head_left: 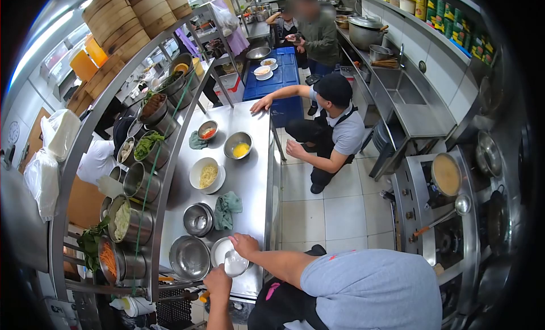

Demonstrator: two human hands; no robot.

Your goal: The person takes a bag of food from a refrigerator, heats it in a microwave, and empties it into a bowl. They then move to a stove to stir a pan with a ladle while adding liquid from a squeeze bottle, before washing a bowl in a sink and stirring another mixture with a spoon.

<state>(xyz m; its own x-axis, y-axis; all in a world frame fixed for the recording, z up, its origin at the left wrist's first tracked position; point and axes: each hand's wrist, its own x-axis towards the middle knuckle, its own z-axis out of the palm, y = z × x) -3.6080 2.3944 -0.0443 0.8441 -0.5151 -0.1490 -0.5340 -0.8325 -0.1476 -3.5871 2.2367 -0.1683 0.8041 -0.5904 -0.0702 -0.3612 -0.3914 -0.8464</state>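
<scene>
At the near end of the steel table, my right hand (244,246) is closed at the rim of a white bowl (218,251); its fingertips are partly hidden. My left hand (218,282) is wrapped round what looks like a ladle's handle, whose yellow end (204,296) sticks out below the fist. The ladle's metal head (235,263) is in the white bowl, partly covering it. Left of it stands a large steel bowl (189,257), with a stack of smaller steel bowls (198,219) behind. A green cloth (227,209) lies just beyond the white bowl.
Farther along the steel table (250,177) are a bowl of noodles (208,175), a bowl of yellow liquid (238,145) and a second cloth (197,140). Shelves with ingredient pots (142,179) line the left. A co-worker (335,125) crouches by the table; a stove (426,216) stands right.
</scene>
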